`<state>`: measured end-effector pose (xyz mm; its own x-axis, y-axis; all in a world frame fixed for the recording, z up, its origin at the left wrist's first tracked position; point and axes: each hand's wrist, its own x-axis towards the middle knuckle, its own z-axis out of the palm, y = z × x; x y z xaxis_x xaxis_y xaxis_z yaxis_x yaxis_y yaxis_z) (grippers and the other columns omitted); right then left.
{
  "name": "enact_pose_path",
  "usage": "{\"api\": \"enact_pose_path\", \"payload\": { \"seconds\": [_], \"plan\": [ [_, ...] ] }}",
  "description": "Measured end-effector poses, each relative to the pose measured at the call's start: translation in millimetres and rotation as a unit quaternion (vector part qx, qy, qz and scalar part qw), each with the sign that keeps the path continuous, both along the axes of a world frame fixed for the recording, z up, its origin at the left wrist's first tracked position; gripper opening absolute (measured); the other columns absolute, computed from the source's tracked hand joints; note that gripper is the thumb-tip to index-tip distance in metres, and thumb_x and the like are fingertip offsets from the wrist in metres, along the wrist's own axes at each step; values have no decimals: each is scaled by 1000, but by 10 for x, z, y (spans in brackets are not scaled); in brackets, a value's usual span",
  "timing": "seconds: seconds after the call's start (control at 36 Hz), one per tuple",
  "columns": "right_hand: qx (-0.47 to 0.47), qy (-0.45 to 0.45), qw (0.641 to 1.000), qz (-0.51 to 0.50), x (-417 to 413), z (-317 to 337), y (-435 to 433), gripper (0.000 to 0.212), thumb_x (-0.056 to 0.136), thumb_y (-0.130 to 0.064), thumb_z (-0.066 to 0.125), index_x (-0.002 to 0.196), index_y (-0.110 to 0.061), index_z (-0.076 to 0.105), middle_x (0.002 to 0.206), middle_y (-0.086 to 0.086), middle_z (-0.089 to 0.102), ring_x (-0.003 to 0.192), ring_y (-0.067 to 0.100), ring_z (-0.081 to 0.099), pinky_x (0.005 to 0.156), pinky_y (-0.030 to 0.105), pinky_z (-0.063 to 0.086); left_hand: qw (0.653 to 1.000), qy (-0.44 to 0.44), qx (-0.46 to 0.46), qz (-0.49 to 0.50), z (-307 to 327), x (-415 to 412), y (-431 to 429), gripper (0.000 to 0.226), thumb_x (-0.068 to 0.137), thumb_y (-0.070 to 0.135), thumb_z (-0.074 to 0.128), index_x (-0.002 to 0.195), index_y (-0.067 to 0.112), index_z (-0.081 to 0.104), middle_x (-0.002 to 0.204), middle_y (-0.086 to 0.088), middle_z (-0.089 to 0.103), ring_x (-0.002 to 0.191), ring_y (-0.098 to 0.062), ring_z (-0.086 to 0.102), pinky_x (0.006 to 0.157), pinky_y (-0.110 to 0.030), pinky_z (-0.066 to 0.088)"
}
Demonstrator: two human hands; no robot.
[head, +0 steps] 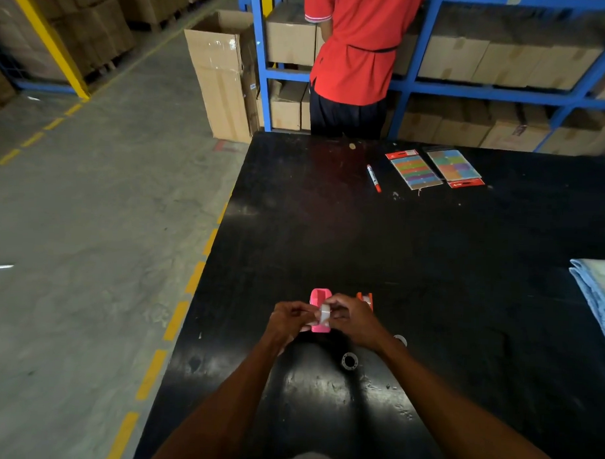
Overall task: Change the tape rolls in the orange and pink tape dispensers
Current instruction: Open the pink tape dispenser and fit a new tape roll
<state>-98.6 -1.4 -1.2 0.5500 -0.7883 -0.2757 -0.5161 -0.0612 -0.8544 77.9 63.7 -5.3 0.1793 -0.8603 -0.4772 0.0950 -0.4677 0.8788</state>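
Table [464, 269], black and scuffed, fills most of what I see from the head camera; blue shelving [426, 86] stacked with cardboard boxes [451, 59] stands behind it, with a person in a red shirt [359, 49] facing the shelves. Folded blue cloth [597, 294] lies at the table's right edge. Two sticky-tab cards [433, 168] and a red-capped marker [374, 178] lie near the far side. Left hand [287, 319] and right hand [354, 322] meet over the pink tape dispenser [320, 300], fingertips pinching a small white tape roll [324, 314] between them just above it. Orange tape dispenser [365, 297] stands just beside, partly hidden by my right hand. Two loose tape rolls [349, 361] rest on the table near my right wrist.
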Motion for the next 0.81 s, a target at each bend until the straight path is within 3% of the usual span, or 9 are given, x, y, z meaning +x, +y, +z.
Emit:
{"api": "enact_pose_path", "payload": {
  "seconds": [0.22,0.39,0.53,0.58,0.67,0.75,0.81],
  "plan": [
    [11,-1,1000,-4,11,-88,-83,41,76,-16,82,114,-15,66,107,0,73,96,10,71,89,41,58,999,-36,12,-10,-108,24,-107,20,82,3,72,100,-4,73,91,-19,72,77,-19,68,60,-13,55],
    [13,-8,1000,-11,16,-125,-167,42,76,-4,81,114,-4,64,107,9,73,97,17,72,90,42,57,999,-43,6,-9,-217,6,-184,19,85,3,70,100,-8,71,82,-15,69,62,-5,65,56,-13,53],
    [-24,38,999,14,48,-198,-301,41,75,-20,81,113,-21,64,108,-3,72,100,9,69,92,42,56,996,-83,-7,14,-302,24,-281,14,83,7,72,96,3,74,80,-8,70,61,-4,63,57,-20,51],
    [-72,101,992,37,92,-161,-340,42,76,-32,78,116,-30,63,114,-8,69,106,10,62,96,41,49,993,-113,-8,30,-373,59,-302,19,78,4,75,96,7,72,82,-9,71,65,-9,63,61,-23,52],
    [-134,191,970,73,148,-118,-381,47,80,-42,73,124,-33,59,127,-7,58,114,19,48,95,37,35,986,-165,-5,8,-488,77,-308,41,71,6,79,109,15,68,101,-6,72,88,-17,69,80,-29,56],
    [-155,231,957,83,166,-150,-430,49,79,-47,71,125,-35,60,125,-3,49,113,21,45,92,38,35,982,-187,-2,-9,-644,94,-318,54,70,5,80,119,20,65,113,-1,65,102,-16,64,87,-20,52],
    [-159,246,952,85,172,-188,-448,48,79,-49,70,125,-37,61,122,-2,48,112,22,45,92,39,36,981,-194,-3,-22,-658,85,-336,58,69,7,81,122,25,64,118,-2,64,107,-16,63,91,-23,51]
  ]
}}
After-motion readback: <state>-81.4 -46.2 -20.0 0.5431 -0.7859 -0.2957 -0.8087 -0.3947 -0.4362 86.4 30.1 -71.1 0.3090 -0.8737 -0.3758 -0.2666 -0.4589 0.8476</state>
